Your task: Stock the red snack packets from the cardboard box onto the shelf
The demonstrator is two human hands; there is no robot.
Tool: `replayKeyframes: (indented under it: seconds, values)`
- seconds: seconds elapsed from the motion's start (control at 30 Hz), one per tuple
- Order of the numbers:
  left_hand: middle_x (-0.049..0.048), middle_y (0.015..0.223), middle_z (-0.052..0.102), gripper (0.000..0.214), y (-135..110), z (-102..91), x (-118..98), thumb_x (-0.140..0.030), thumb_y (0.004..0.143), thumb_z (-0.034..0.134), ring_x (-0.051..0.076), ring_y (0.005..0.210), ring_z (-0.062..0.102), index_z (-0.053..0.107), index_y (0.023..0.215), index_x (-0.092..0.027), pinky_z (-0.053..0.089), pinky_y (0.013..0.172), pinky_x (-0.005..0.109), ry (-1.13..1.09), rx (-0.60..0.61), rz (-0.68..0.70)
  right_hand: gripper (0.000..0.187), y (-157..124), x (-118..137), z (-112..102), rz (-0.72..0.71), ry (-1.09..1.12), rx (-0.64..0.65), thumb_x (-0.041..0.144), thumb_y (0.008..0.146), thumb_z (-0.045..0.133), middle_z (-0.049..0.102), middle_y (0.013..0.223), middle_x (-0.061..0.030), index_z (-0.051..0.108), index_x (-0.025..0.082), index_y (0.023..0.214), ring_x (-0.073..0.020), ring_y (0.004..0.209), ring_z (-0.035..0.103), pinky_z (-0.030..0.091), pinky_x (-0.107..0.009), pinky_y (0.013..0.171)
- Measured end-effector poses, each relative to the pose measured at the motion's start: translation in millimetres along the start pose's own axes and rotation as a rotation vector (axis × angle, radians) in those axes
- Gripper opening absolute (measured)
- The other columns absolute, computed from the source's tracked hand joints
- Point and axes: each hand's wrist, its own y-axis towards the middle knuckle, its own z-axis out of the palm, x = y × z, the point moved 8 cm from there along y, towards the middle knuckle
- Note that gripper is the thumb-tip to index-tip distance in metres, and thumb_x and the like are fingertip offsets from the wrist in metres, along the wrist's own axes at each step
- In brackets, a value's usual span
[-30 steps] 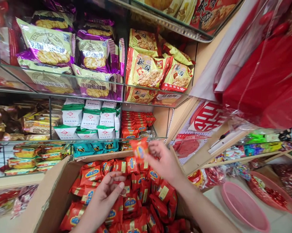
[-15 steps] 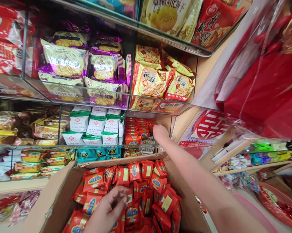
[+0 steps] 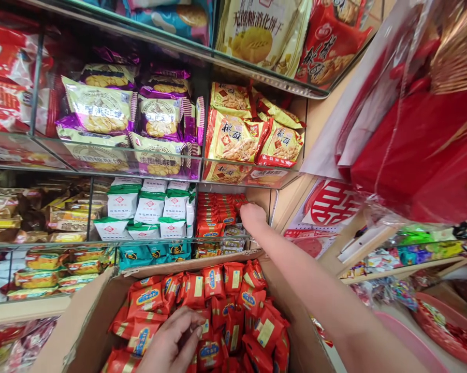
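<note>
My left hand hovers over the open cardboard box, its fingers loosely curled and a gap showing beside the thumb. I see nothing held in it. Beneath it, the box is filled with red snack packets bearing blue and gold labels. My right hand reaches into a shelf compartment and is against the right end of the stacked red packets. Its fingers are turned away and hidden, so I cannot see whether they grip a packet. Brown-and-silver packets lie just below that hand.
A clear shelf edge runs in front of the compartment. White-and-green packets stand to its left, and yellow-and-red cookie packs sit above. Red bagged decorations hang at upper right. A pink basin is at lower right.
The view has shifted slightly, with the shelves now a little lower and further left. Both hands keep nearly the same places, the right still at the shelf and the left over the box.
</note>
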Motion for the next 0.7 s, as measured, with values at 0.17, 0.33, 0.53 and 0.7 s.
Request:
replayKeyframes:
  seconds: [0.17,0.33,0.53,0.7]
  values:
    - [0.0077,0.093,0.062,0.02,-1.9,5.7,7.7,-0.03,0.077,0.048,0.024,0.088,0.058,0.06,0.093,-0.024,0.046,0.077,0.035,0.26,0.125,-0.083,0.029,-37.5,5.1,-28.9,-0.038,0.032,-0.099,0.025,0.087,0.036,0.056,0.1,-0.0174,0.056,0.01,0.101,-0.0234,0.085,0.06,0.045,-0.032,0.068]
    - [0.0046,0.078,0.063,0.014,-2.9,10.0,14.3,-0.019,0.074,0.049,0.021,0.077,0.059,0.06,0.066,-0.022,0.046,0.067,0.03,0.295,0.183,-0.109,0.03,-148.0,58.3,-18.8,-0.571,0.377,0.086,0.034,0.087,0.035,0.06,0.081,-0.004,0.059,0.018,0.082,-0.0147,0.077,0.057,0.041,-0.024,0.069]
    - [-0.0019,0.062,0.056,0.016,5.9,-15.4,9.4,-0.028,0.073,0.056,0.015,0.063,0.056,0.057,0.059,-0.021,0.044,0.061,0.024,-0.104,-0.072,-0.125,0.042,-220.2,82.3,55.1,-0.643,0.859,0.516,0.044,0.065,0.063,0.061,0.088,-0.0023,0.055,0.018,0.098,-0.0155,0.076,0.055,0.041,-0.021,0.061]
    - [-0.0046,0.065,0.057,0.017,3.4,-28.9,18.8,-0.036,0.068,0.061,0.013,0.064,0.055,0.058,0.075,-0.02,0.045,0.061,0.023,-0.582,-0.321,-0.307,0.022,-203.8,70.3,79.5,-0.229,1.456,0.581,0.037,0.075,0.055,0.058,0.068,0.0018,0.054,0.016,0.082,-0.0109,0.06,0.055,0.043,-0.022,0.057]
